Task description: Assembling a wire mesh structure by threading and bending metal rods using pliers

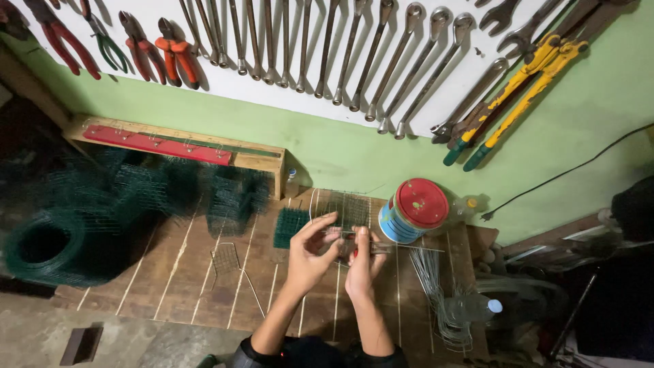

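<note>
Left hand pinched the wire mesh panel over the worktop centre; right hand gripped pliers at its near edge. Best kept steady, bending squarely.

place: workshop | evidence: wall-hung spanners, pliers, wooden workbench

A small piece of grey wire mesh is held up over the wooden bench, its little squares bent into a curve.
</note>
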